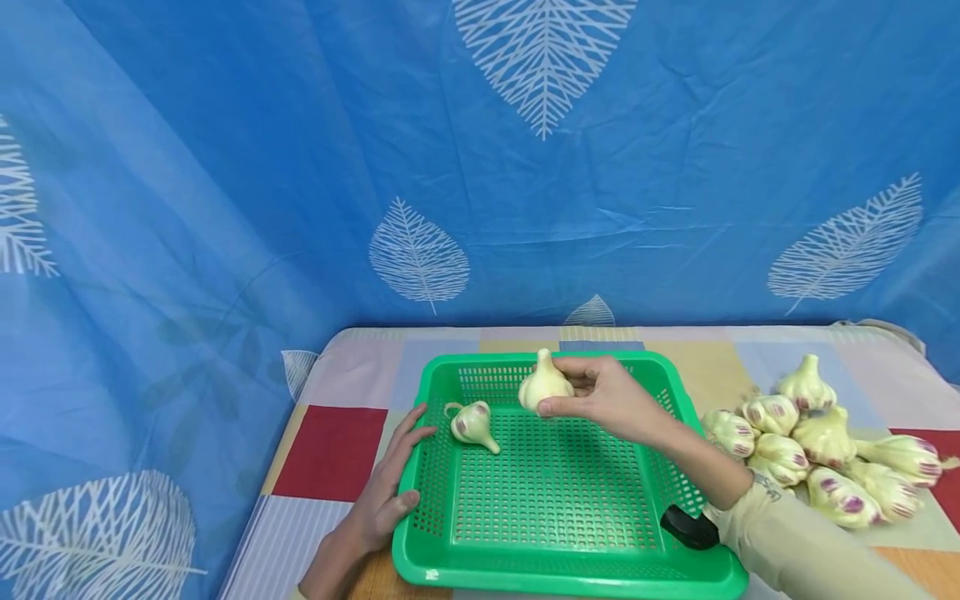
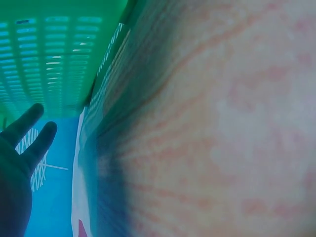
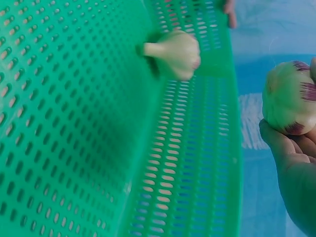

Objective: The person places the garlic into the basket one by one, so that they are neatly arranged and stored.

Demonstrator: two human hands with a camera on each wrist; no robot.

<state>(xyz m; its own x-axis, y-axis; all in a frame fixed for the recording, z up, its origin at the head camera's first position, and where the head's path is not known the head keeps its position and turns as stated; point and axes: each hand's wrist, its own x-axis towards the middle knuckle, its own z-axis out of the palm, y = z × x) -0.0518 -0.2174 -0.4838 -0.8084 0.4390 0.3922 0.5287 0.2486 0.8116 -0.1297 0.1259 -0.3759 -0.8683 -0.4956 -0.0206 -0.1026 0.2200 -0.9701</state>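
Your right grip (image 1: 609,398) is pinching that garlic bulb (image 1: 543,386) round its belly, good spot: probably light, firm, papery-slick. Left grip (image 1: 386,492) spread.

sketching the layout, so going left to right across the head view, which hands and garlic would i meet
left hand → garlic bulb lying in the green basket → garlic bulb held up → right hand holding it → garlic pile on the patterned cloth
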